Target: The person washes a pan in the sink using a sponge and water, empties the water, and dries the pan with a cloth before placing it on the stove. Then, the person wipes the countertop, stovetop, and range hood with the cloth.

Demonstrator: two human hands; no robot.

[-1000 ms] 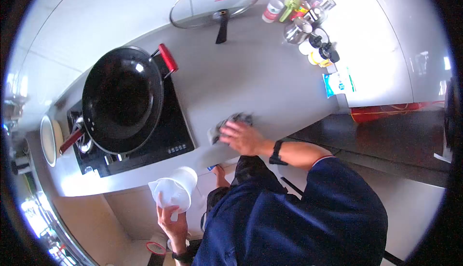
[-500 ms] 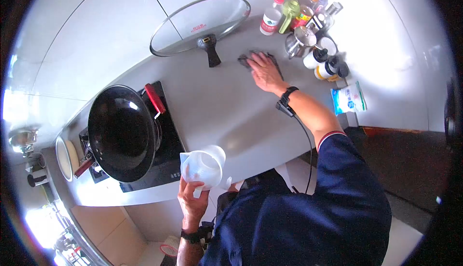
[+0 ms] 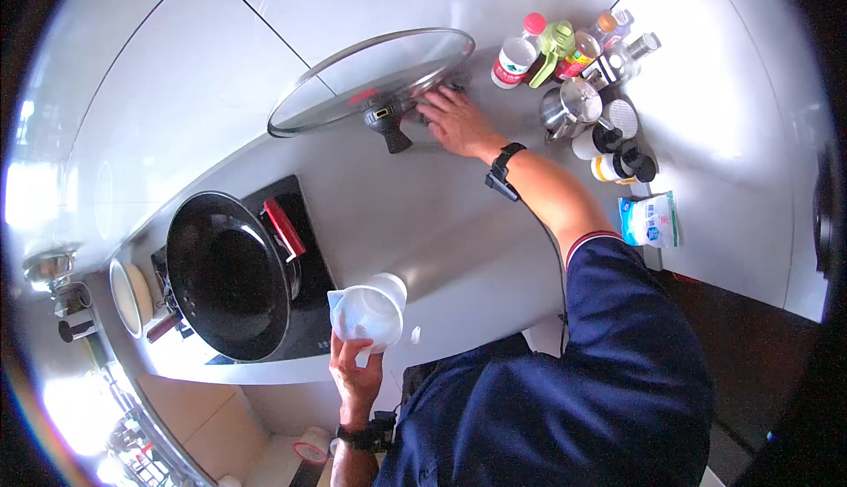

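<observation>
My left hand (image 3: 356, 377) grips the handle of a translucent plastic jug (image 3: 369, 312) over the front edge of the grey counter (image 3: 441, 240). At the back of the counter, my right hand (image 3: 454, 119) presses on a dark cloth (image 3: 448, 84), which is partly hidden behind a glass lid. That lid (image 3: 353, 90) leans on the wall, its black handle (image 3: 388, 127) just left of my right fingers. A black wok (image 3: 228, 275) with a red side handle (image 3: 284, 229) sits on the black hob (image 3: 313, 310) at the left.
Bottles, including a red-capped one (image 3: 513, 62), a green jug (image 3: 554, 46), a steel pot (image 3: 571, 108) and several black-lidded jars crowd the back right. A blue-and-white packet (image 3: 650, 221) lies near the right wall. A white bowl (image 3: 131, 299) stands left of the wok.
My right hand has gone with the cloth from the counter's front to the back, then left to the lid. My left hand has brought the jug up over the counter edge. The view has shifted.
</observation>
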